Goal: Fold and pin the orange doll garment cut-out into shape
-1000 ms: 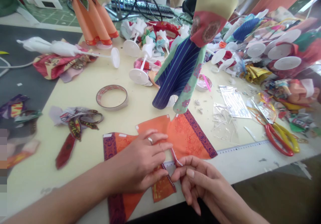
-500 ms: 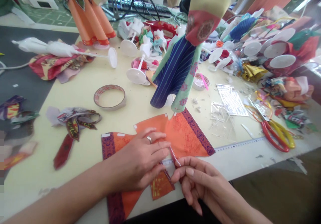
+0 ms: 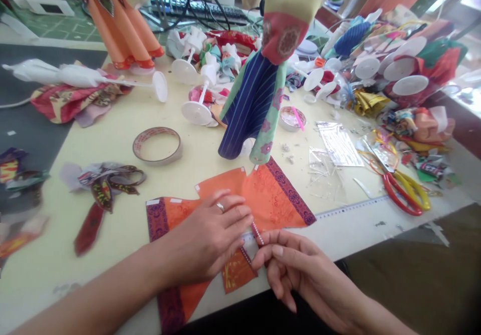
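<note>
An orange cloth piece with dark purple patterned bands lies on the table like a small cut garment. Across its middle my left hand, a ring on one finger, rests palm down with fingers stretched out. Below and to the right, my right hand pinches the end of a narrow trim with white dots between thumb and fingers. That trim runs up under my left fingertips, which hide part of it. A smaller orange piece with yellow print and a dotted edge hangs between the hands.
Behind the cloth stands a doll-sized dress in blue, green and pink. Red-and-yellow-handled scissors lie right, beside a ruler. A tape roll and fabric scraps lie left. White doll stands and cloth crowd the back.
The whole view has shifted a little, so most things sit slightly farther left. Both hands keep nearly the same pose on the cloth and trim.
</note>
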`<state>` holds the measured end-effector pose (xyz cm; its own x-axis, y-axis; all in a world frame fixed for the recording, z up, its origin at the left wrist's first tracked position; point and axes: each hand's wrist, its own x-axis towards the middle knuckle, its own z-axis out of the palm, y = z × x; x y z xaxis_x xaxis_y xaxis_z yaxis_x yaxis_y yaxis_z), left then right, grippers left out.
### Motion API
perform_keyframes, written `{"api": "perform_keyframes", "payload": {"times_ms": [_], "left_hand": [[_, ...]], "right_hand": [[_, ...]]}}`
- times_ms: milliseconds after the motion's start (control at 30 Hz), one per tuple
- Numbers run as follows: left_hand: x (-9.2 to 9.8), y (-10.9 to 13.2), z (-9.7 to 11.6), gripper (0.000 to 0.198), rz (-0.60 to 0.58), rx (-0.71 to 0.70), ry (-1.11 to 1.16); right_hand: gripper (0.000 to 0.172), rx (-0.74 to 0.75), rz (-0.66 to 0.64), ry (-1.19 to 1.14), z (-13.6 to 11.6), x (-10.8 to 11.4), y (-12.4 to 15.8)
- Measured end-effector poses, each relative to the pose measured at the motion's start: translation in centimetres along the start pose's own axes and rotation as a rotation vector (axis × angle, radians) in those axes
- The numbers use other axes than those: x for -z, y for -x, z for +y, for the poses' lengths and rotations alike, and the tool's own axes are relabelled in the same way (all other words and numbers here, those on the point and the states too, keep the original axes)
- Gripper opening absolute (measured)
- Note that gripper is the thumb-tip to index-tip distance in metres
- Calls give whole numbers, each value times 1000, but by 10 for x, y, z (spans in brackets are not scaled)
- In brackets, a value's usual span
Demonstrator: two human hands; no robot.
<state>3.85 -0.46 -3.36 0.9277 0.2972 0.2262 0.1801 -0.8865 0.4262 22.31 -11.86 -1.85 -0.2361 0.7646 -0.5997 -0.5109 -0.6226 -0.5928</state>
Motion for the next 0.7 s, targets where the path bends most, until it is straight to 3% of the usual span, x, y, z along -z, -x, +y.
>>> {"api": "perform_keyframes", "payload": {"times_ms": [700], "left_hand": [[-2, 0, -2, 30, -18, -17, -11]], "right_hand": [[18, 2, 7, 16, 1, 1, 3]]}}
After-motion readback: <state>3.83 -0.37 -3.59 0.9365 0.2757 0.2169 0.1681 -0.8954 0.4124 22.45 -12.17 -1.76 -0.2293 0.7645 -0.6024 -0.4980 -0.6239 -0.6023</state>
